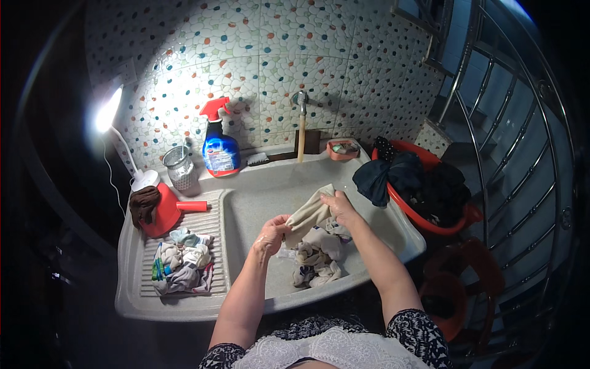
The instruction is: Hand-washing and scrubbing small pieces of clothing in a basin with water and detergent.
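A cream-coloured cloth [308, 215], possibly a sock, is stretched between my two hands above the basin of the stone laundry sink [258, 184]. Its lower left end is gripped by my left hand [273, 234], which looks wet with some suds. My right hand [340, 207] pinches the upper right end. Beneath the cloth, a heap of wet light-coloured garments [318, 258] lies on the basin floor. On the ribbed washboard at the left rests a pile of small clothes [184, 265], which look like socks.
Along the back rim stand a blue spray bottle [221, 150], a scrub brush [258, 159], a tap [302, 104] with a hose, and a soap dish [343, 149]. A red scoop [166, 212], glass jar [181, 168] and lit lamp [110, 108] are left. Right: a red tub [428, 226] of dark clothes.
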{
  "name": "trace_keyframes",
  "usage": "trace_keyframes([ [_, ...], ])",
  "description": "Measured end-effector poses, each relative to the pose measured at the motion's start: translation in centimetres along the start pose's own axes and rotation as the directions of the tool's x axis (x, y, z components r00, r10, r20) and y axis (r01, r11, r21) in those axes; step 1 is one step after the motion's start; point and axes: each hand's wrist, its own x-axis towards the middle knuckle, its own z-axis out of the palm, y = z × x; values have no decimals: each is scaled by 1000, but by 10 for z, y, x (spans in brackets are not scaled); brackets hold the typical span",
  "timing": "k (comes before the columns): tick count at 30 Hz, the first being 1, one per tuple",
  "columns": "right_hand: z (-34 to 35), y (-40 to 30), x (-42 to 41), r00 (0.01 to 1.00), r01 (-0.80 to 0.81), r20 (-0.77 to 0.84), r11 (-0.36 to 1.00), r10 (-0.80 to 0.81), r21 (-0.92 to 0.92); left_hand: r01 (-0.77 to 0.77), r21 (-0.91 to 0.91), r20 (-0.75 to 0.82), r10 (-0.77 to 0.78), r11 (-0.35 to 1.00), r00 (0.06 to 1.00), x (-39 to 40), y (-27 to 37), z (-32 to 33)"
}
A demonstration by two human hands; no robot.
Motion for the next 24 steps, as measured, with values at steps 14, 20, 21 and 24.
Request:
trace_keyframes([
  [14, 175, -26, -62, 831, 555, 401, 522, -386, -647, -256, -467, -434, 33, 846, 901, -15, -19, -12],
  [20, 160, 27, 4, 929, 185, -45, 568, -366, -802, -91, -469, -462, -156, 878, 873, 14, -8, 0],
  [21, 163, 29, 6, 916, 205, -42, 554, -400, -807, -152, -477, -469, -104, 866, 877, 8, -5, 2],
  [24, 196, 35, -42, 908, 321, 106, 510, -405, -798, -268, -557, -261, 141, 786, 955, 3, -48, -72],
])
